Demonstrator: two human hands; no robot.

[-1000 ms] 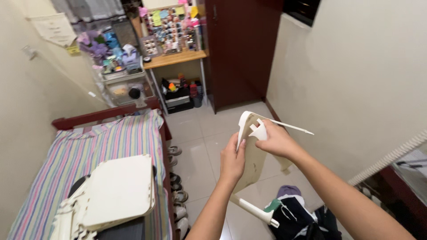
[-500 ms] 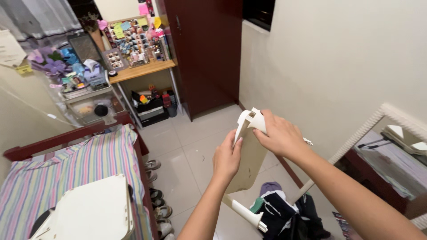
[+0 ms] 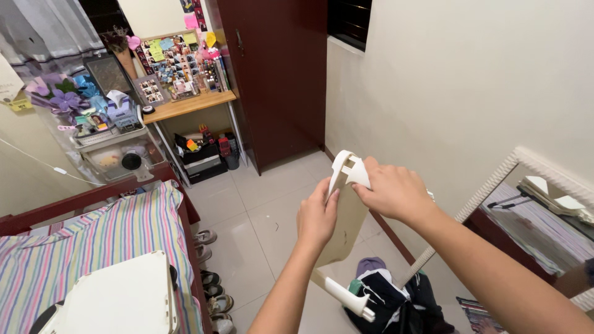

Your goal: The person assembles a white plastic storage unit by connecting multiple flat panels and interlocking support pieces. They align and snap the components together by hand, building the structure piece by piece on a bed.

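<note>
Above the floor, both hands (image 3: 356,201) grip a cream panel (image 3: 343,229)

Two hands: left hand (image 3: 317,218), right hand (image 3: 388,190), both on one cream plastic panel (image 3: 346,216) with one tubular peg (image 3: 348,298) at bottom. One striped bed (image 3: 93,241). One white panel (image 3: 117,300) on bed. One wooden desk (image 3: 189,105). One dark wardrobe (image 3: 278,74). One framed mirror (image 3: 532,216). One clothes pile (image 3: 390,297). About four shoes (image 3: 210,272) by bed.

Head view, downward, close over hands (image 3: 352,204)
</note>
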